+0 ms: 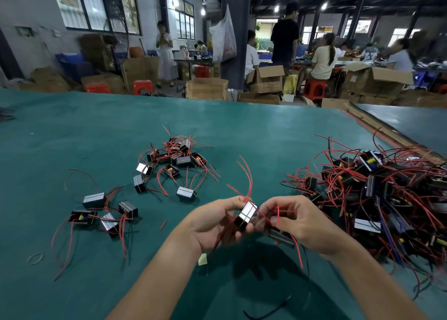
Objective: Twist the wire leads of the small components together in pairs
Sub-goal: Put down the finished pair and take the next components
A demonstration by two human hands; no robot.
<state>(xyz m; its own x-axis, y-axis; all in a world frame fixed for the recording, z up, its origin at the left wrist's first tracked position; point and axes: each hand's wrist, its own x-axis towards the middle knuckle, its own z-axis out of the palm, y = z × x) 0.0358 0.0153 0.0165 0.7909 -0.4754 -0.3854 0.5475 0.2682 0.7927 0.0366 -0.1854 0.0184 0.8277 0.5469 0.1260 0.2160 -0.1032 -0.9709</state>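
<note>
The left grip (212, 225) and right grip (307, 225) are bare hands on slim bare forearms (154, 271), uncovered all the way to the bottom edge of the view.

I work in a factory assembly hall: my green-covered bench (96, 138), stacked cardboard cartons (206, 88), red plastic stools (143, 86), other workers (321, 58) seated at further tables.

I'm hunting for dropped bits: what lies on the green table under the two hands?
A small pale yellow scrap lies on the green table below the left hand, plus a black wire. Whatever sits directly beneath the right hand is covered.
</note>
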